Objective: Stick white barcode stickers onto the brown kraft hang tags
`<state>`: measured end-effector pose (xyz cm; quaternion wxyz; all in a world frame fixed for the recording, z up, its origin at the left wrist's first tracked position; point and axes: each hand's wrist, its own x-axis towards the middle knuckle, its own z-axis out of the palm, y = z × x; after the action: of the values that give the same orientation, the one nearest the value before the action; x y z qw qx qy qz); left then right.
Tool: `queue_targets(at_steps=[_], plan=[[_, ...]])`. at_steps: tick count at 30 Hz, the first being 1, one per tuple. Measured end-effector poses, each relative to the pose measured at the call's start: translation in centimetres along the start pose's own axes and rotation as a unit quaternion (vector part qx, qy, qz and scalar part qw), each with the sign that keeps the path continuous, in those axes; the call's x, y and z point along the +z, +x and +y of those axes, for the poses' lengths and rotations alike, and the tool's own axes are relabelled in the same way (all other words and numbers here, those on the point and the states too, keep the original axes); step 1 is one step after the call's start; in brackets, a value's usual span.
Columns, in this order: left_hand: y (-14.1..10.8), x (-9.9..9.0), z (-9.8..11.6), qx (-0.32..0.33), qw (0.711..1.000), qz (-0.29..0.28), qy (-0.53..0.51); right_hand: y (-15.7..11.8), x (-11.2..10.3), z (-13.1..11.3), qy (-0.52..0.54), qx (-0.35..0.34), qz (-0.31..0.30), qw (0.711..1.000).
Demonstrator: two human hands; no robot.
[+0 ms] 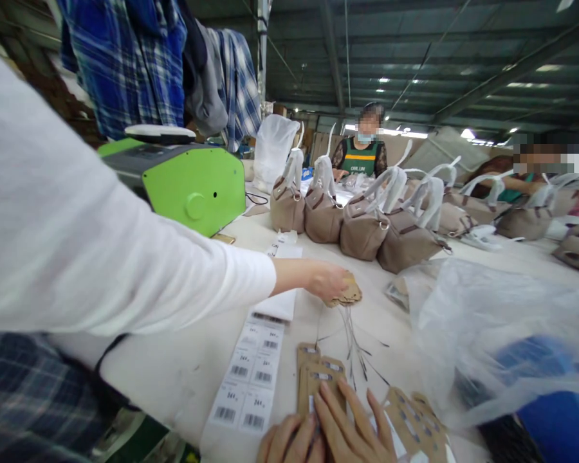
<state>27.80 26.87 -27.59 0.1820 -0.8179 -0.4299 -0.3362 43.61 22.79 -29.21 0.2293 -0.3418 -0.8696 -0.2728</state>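
My left hand, at the bottom edge, has its fingers bent together beside a stack of brown cardboard hang tags; what they pinch, if anything, is hidden. My right hand lies over the same stack, fingers stretched out and apart. More brown tags with slots are spread to its right. Left of my hands runs a strip of white price stickers with barcodes. Another person's white-sleeved arm reaches in from the left, its hand on a bunch of brown tags with dark strings trailing from it.
Several taupe handbags with wrapped handles stand in a row across the table. A green machine is at the left. Clear plastic covers something blue on the right. Two co-workers sit beyond; one wears a green apron.
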Motion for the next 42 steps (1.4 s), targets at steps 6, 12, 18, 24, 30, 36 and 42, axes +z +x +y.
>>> queue_targets(at_steps=[6, 12, 18, 24, 30, 36, 42], plan=[[-7.8, -2.9, 4.6, -0.048, 0.989, 0.138, 0.035, -0.6, -1.8, 1.6, 0.003, -0.112, -0.023, 0.993], [-6.6, -2.9, 4.2, -0.052, 0.990, 0.131, 0.022, -1.7, -2.3, 1.3, 0.025, -0.056, 0.002, 0.998], [-6.6, -3.7, 4.5, -0.049, 0.991, 0.120, 0.035, -1.5, -2.2, 0.0, 0.060, -0.044, 0.027, 0.997], [-7.2, -3.6, 4.6, -0.047, 0.994, 0.093, 0.032, -2.0, -3.2, 0.3, 0.147, -0.031, 0.043, 0.988], [-8.3, -2.9, 4.6, -0.043, 0.996, 0.078, 0.027, -0.4, -3.3, 1.7, 0.178, 0.136, -0.009, 0.974], [-9.3, -2.5, 4.2, -0.016, 0.997, 0.062, 0.030, 2.0, -1.8, 1.1, 0.199, 0.274, -0.072, 0.938], [-9.4, -2.6, 4.5, -0.020, 0.998, 0.049, 0.034, 3.0, -1.6, 1.0, 0.307, 0.382, -0.086, 0.867]])
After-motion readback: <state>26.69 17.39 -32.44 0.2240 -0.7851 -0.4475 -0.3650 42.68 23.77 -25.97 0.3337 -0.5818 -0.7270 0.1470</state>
